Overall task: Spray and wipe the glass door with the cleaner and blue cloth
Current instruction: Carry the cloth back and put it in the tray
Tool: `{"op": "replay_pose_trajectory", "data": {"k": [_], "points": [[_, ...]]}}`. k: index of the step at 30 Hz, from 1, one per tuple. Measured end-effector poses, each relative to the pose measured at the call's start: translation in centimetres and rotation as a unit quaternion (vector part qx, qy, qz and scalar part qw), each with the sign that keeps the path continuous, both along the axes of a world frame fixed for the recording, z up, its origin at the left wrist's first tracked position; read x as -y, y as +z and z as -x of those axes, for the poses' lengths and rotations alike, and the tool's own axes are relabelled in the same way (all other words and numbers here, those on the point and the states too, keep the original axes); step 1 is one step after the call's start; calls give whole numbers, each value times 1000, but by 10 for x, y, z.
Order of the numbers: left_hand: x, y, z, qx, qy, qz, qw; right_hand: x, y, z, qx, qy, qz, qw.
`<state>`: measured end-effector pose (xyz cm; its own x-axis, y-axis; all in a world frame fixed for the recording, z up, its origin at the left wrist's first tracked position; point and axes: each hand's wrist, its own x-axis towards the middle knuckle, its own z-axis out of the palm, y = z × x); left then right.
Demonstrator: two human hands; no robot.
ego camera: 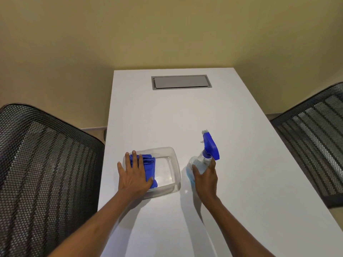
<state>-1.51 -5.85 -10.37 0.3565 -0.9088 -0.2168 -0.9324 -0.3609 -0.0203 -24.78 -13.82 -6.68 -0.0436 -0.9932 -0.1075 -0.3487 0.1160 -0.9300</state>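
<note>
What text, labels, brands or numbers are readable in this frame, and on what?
None readable.
Spray bottle: no label or print shows; the right hand covers part of the body.
Clear container: faint raised marks on its floor, too blurred to read.
Blue cloth, under the left hand: no tag visible.
Table and grey hatch: unmarked.

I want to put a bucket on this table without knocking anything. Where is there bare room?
The widest bare patch lies between the grey cable hatch and the clear tray. The strip right of the spray bottle, out to the table edge, is bare too. It is crowded near the front, where the left hand presses the blue cloth and the right hand grips the bottle.
</note>
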Motion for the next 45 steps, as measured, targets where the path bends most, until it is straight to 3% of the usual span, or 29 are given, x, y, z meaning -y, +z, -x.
{"op": "replay_pose_trajectory", "data": {"k": [6,13,19,31,45], "points": [[0,-2,0,14,-4,-2,1000,-2,5,-1,-7,-23,-5,1000],[0,-4,-1,15,-5,-3,1000,-4,53,-15,55,-64,55,995],[1,-7,-3,10,-4,6,1000,-10,76,-41,51,-44,69,995],[3,-14,-2,7,5,14,1000,-37,34,-90,5,7,4,1000],[1,-13,-2,1,12,26,1000,-44,0,-104,-65,-5,3,998]]}}
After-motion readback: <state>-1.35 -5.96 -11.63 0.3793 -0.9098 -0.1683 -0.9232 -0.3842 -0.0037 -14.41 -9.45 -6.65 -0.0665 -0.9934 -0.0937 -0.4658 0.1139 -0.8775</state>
